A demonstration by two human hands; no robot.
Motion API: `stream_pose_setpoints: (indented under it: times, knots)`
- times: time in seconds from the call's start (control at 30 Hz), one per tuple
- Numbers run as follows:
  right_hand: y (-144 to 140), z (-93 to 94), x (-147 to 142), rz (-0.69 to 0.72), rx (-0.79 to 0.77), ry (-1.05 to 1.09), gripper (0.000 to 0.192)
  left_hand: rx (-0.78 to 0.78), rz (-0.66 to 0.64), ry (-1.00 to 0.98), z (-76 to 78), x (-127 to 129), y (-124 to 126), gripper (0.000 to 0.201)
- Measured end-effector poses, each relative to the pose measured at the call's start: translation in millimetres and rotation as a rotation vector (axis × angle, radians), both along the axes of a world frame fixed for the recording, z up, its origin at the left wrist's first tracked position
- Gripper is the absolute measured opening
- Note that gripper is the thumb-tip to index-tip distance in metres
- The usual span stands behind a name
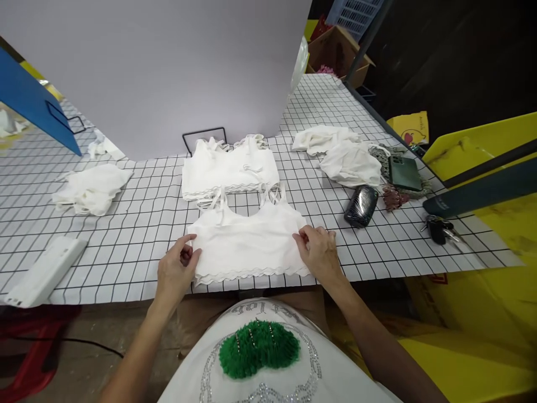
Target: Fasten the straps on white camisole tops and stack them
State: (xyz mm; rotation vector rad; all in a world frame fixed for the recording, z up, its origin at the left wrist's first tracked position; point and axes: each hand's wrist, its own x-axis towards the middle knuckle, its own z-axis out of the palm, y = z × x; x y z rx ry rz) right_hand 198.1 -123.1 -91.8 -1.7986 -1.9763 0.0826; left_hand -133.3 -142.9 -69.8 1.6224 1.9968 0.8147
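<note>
White strappy top (247, 246): one, laid flat at the near edge of the grid-patterned surface (146, 238). Hands: two; the left hand (176, 268) pinches the top's left side between thumb and forefinger, the right hand (321, 252) its right side.

Folded stack of white tops (229, 168): one, just beyond; layers not countable. White cloth heaps: two, one at left (92, 187), one at right (352, 162). Dark green phone (405, 172): one. Shiny black item (361, 206): one. Bunch of keys (439, 228): one. Long white box (46, 271): one, far left.

Appearance: plain white, thin straps, scooped neckline, a straight edge or crease below it, wavy hem; lightly rumpled.

Orientation: straps point away from the person, toward the stack; hem faces the body. Long axis left to right, roughly along the surface's near edge.
</note>
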Motion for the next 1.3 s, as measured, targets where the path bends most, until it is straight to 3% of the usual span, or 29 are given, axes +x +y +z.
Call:
stream_pose_setpoints:
  times: [0.17, 0.23, 0.3, 0.4, 0.47, 0.53, 0.63, 0.77, 0.93, 1.03, 1.2, 1.3]
  knots:
    - [-1, 3.2, 15, -0.050, 0.004, 0.166, 0.028, -0.037, -0.035, -0.125, 2.9, -4, 2, 0.036]
    - [-3, 3.4, 15, -0.055, -0.002, 0.110, 0.027, -0.027, -0.065, -0.008, 1.0, -3, 1, 0.034]
    - [-8, 2.6, 9, -0.035, 0.030, 0.028, 0.025, 0.092, -0.114, 0.151, -2.9, 4, -1, 0.035]
    - [-22, -0.9, -4, 0.118, 0.056, -0.083, 0.039, 0.269, -0.354, 0.343, -11.7, 20, -7, 0.044]
    - [-29, -3.9, -6, 0.264, 0.011, -0.146, 0.050, 0.296, -0.517, 0.439, -18.4, 27, -12, 0.053]
    - [-25, -4.4, 2, 0.324, -0.017, -0.169, 0.051, 0.294, -0.572, 0.498, -24.0, 28, -14, 0.060]
    - [11, 5.8, 21, 0.264, 0.060, -0.076, 0.040, 0.351, -0.573, 0.447, -24.3, 25, -4, 0.056]
    - [98, 27.6, 19, 0.262, 0.132, 0.038, 0.023, 0.456, -0.522, 0.172, -3.7, 34, 36, 0.035]
    - [183, 33.4, -17, 0.231, 0.000, 0.034, 0.020, 0.234, -0.486, -0.186, 26.8, 64, 97, 0.026]
    - [203, 30.3, -29, 0.229, -0.058, 0.048, 0.021, 0.086, -0.465, -0.305, 30.5, 79, 125, 0.026]
    - [219, 26.2, -42, 0.278, -0.175, 0.086, 0.020, -0.074, -0.380, -0.442, 24.2, 96, 165, 0.022]
    - [220, 29.1, -48, 0.274, -0.180, 0.145, 0.013, -0.241, -0.335, -0.663, 22.4, 105, 183, 0.027]
